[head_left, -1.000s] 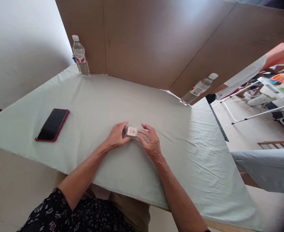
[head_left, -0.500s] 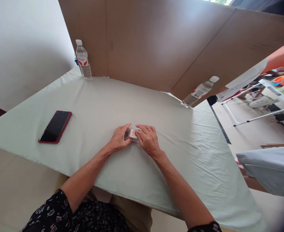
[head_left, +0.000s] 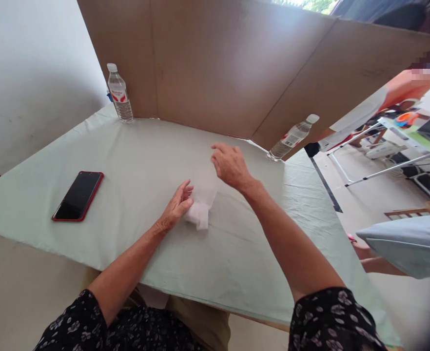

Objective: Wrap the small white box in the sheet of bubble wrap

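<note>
"Since the left hand [head_left: 176, 209] is nearer the body, start there: what does it touch?"

"Its thumb reaches the left edge of a crumpled white bundle [head_left: 199, 213], and thumb and fingers stand apart, loosely spread. How firmly it presses, I cannot tell."

"And the right hand [head_left: 231, 165]?"

"It is farther out over the tabletop [head_left: 156, 161], with its fingers bent. Between it and the bundle there is a thin, see-through whitish sheet [head_left: 206, 193], too blurred to trace to its end. I cannot tell whether the fingers pinch it."

"Where exactly is the bundle?"

"Around the middle of the tabletop, just right of the left hand and nearer the body than the right hand. A small flap of it points toward the body."

"What else is about?"

"A dark phone [head_left: 78, 196] in a red case lies flat, well to the left of both hands. At the far side there are 2 clear bottles with white caps, the left bottle [head_left: 119, 95] and the right bottle [head_left: 292, 138], each beside a folded brown cardboard panel [head_left: 207, 68]."

"And the sleeves?"

"Black, with a pale flower print; the right sleeve [head_left: 332, 317] ends near the elbow."
</note>
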The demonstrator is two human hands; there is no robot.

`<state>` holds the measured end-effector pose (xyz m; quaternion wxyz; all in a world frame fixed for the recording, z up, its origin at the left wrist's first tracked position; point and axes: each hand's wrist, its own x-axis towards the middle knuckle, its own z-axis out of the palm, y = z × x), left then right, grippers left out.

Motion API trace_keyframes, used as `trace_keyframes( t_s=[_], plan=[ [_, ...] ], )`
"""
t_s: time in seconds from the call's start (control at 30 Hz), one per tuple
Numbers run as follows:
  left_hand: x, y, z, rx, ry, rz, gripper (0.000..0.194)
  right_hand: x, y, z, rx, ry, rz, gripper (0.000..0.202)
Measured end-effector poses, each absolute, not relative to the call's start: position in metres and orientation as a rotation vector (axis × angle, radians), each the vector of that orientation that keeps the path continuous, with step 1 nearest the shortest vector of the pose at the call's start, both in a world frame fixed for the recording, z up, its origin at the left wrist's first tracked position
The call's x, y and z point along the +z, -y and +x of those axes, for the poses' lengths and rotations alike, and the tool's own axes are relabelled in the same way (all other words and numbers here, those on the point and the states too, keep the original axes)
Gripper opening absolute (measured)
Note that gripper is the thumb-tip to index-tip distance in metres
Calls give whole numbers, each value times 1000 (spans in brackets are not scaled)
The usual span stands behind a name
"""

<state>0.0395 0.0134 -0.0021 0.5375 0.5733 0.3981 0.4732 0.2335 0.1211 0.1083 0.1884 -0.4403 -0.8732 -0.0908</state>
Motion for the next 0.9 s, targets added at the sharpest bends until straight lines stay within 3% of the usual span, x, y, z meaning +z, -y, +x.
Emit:
trace_keyframes(
  t_s=[0.17, 0.33, 0.57, 0.63, 0.73, 0.9],
  plan=[
    [-5, -17, 43, 1197, -835, 1125, 69, 128, -147, 242, -184, 2253, -1276, 24],
    [1, -17, 44, 1145, -882, 1091, 52, 108, -89, 247, 109, 1919, -1328, 17],
    [12, -8, 47, 1038, -1026, 1427, 64, 58, 15, 273, 385, 1204, -1341, 23],
    [15, -4, 51, 1008, -1078, 1514, 66, 44, 28, 274, 559, 1231, -1393, 25],
    [15, -2, 58, 1034, -1157, 1539, 61, 29, 33, 262, 773, 1471, -1534, 48],
    [3, -14, 52, 1153, -1395, 1389, 59, 18, 12, 246, 771, 1572, -1658, 54]
  ],
)
